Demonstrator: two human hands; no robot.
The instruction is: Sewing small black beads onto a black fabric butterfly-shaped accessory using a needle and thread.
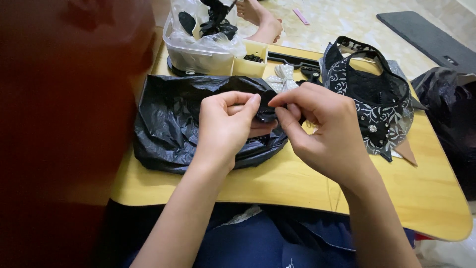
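- A pale wooden worktop (297, 183) with rounded corners fills the middle of the view and carries everything else.
- A crumpled black plastic bag (168, 124) lies on the left half of the worktop, spread out under both hands.
- A black lace fabric piece with silver floral pattern and small rhinestones (369, 97) rests on the right side of the worktop, near the right hand.
- A clear plastic container lined with a thin transparent bag (198, 47) stands at the far edge, with dark pieces inside; no label can be made out on it.
- A small pale-yellow square tray (250, 64) touches the container's right side and holds tiny black bits.
- A silvery-white ribbon bow (282, 77) lies just behind the hands.
- The left hand (225, 126) is curled, thumb and forefinger pinching a small black trim piece (265, 115) above the bag.
- The right hand (325, 131) meets it from the other side, fingertips (280, 101) pinching the same piece.
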